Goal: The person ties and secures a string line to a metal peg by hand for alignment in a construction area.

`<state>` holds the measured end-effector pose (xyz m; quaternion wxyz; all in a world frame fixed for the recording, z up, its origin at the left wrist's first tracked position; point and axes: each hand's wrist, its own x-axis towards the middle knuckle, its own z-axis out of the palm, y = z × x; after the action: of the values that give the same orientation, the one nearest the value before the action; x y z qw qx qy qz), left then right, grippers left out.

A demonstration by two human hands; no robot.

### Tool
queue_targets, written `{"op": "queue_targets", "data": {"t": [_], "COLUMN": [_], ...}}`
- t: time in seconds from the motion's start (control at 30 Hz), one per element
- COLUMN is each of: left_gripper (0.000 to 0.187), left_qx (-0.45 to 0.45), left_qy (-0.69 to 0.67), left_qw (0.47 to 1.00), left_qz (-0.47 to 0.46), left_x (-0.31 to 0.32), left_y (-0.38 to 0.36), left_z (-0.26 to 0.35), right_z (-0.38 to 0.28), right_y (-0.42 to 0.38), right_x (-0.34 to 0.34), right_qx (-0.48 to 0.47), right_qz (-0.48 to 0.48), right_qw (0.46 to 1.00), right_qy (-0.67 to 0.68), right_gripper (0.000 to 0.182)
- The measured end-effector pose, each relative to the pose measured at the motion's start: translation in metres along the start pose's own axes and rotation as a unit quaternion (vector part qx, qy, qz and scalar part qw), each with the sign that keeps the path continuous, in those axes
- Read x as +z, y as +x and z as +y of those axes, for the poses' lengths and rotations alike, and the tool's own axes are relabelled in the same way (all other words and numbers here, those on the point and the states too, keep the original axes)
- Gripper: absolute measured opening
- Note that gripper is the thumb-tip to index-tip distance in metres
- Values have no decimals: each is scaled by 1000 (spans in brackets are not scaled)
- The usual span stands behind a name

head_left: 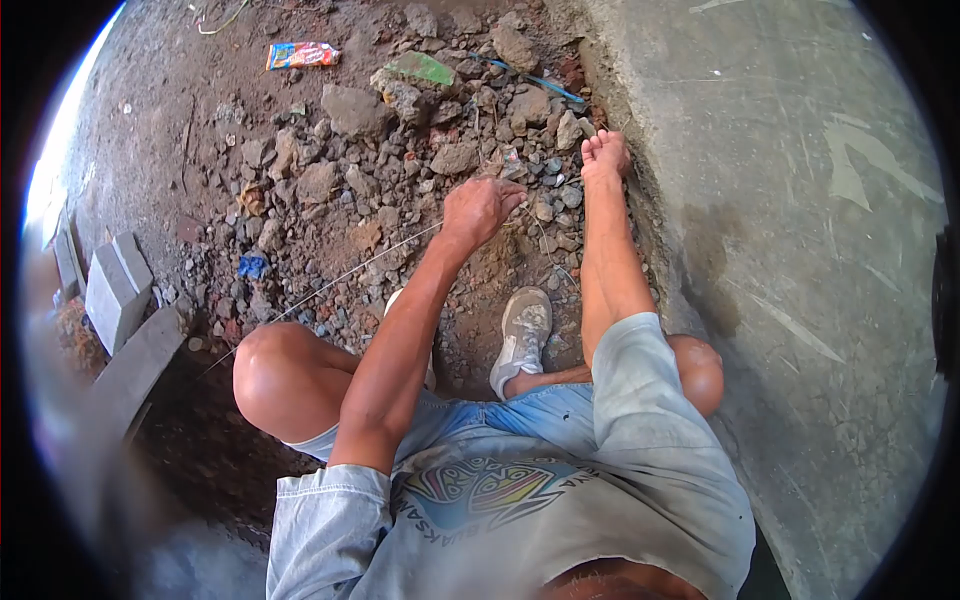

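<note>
My left hand (482, 212) is closed in a pinch over the rubble, with a thin pale string (352, 268) in it. From there the string runs down to the left, past my bent left knee. Another thin strand (546, 240) hangs on the right of that hand, curving toward my shoe. My right hand (606, 155) is curled shut beside the concrete edge, farther forward than the left. Whatever is between its fingers, if anything, is too small or hidden to make out.
Broken stones (355, 110) and loose soil cover the ground ahead. A concrete slab (800, 200) borders the right. Grey blocks (118, 285) stand at the left. A colourful wrapper (303, 55), a blue scrap (252, 266) and a blue strip (545, 84) lie about. My shoe (524, 330) rests between my knees.
</note>
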<state>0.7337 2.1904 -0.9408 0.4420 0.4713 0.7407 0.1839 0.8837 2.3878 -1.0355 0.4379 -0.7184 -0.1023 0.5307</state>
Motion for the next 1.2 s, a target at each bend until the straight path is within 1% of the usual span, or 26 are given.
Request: {"op": "queue_targets", "data": {"t": [0.1,0.13,0.23,0.33,0.43,0.47,0.57,0.6,0.7,0.73,0.83,0.87,0.93,0.97,1.0,1.1,1.17,1.2], "left_gripper": [31,31,31,31,31,31,31,30,30,30,30,30,30,30,30,30,30,30], "left_qx": [-5,-3,-6,-18,-11,-7,-2,-2,-11,-13,-13,-15,-9,-3,4,24,11,5], "left_qy": [-8,-11,-16,-14,-12,-15,-27,-31,-30,-30,-31,-30,-31,-33,-35,-44,-33,-27], "left_qw": [1000,1000,1000,1000,1000,1000,999,999,999,999,999,999,999,998,998,997,998,998], "left_qz": [1,7,14,9,22,26,34,38,37,39,38,34,38,45,54,66,54,49], "left_x": [9,12,13,10,8,7,8,6,4,4,2,1,-2,-2,-4,-8,-13,-14], "left_y": [-3,-4,-7,-5,-3,-4,-6,-8,-12,-13,-13,-12,-11,-11,-11,-11,-12,-12], "left_z": [-2,-4,-8,-11,-10,-9,-9,-9,-9,-11,-10,-10,-7,-6,-5,0,5,6], "right_z": [9,11,12,0,-11,-12,-5,-4,9,9,8,8,6,6,4,3,11,14], "right_y": [-15,-20,-32,-34,-39,-42,-40,-35,-35,-38,-45,-48,-46,-45,-47,-51,-47,-53], "right_x": [-12,-16,-25,-23,-20,-20,-28,-30,-36,-37,-44,-47,-48,-50,-49,-47,-52,-54], "right_qx": [-73,-107,-230,-302,-282,-228,-118,-80,-72,-55,-82,-115,-133,-140,-150,-213,-270,-271], "right_qz": [-27,-44,-152,-199,-231,-230,-230,-262,-226,-215,-251,-248,-202,-177,-172,-182,-253,-277], "right_qw": [997,991,951,920,926,944,964,961,971,975,964,960,966,967,968,951,907,887], "right_qy": [-16,-66,-136,-153,-103,-70,-60,-42,-4,1,-19,-53,-95,-117,-103,-131,-199,-249], "right_gripper": [19,18,18,14,16,17,19,22,31,39,43,33,25,22,21,20,16,12]}}
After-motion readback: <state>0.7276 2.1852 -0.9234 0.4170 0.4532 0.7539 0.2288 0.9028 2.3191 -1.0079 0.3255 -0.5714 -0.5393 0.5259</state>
